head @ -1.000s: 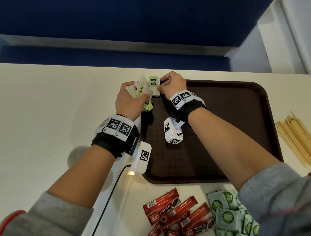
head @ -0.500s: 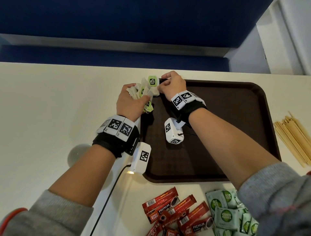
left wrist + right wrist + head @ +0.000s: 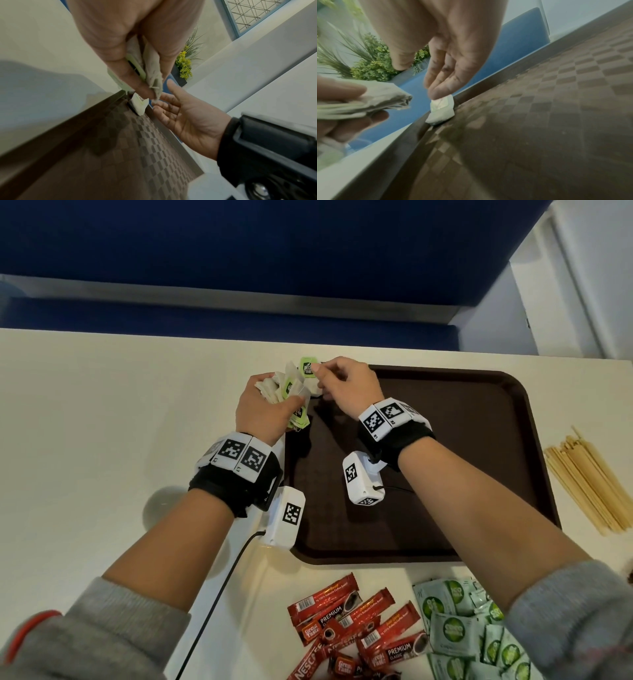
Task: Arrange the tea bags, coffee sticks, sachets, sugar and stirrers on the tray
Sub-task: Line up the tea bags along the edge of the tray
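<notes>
My left hand (image 3: pixel 263 405) grips a bunch of tea bags (image 3: pixel 284 386) with green tags, held just above the far left corner of the brown tray (image 3: pixel 445 474). The left wrist view shows the bunch (image 3: pixel 152 73) pinched between thumb and fingers. One tea bag (image 3: pixel 441 109) stands in that tray corner against the rim, also visible in the left wrist view (image 3: pixel 139 104). My right hand (image 3: pixel 346 388) reaches over the corner, and its straight fingertips (image 3: pixel 436 93) touch the top of this bag, with the thumb held apart.
Red coffee sticks (image 3: pixel 356 631) and green sachets (image 3: pixel 462 635) lie on the table in front of the tray. A bundle of wooden stirrers (image 3: pixel 589 487) lies to the tray's right. A black cable (image 3: pixel 219 601) trails from my left wrist.
My right hand's fingers have uncurled and stretched toward the tea bag at the tray corner. My left hand has barely moved and keeps its bunch.
</notes>
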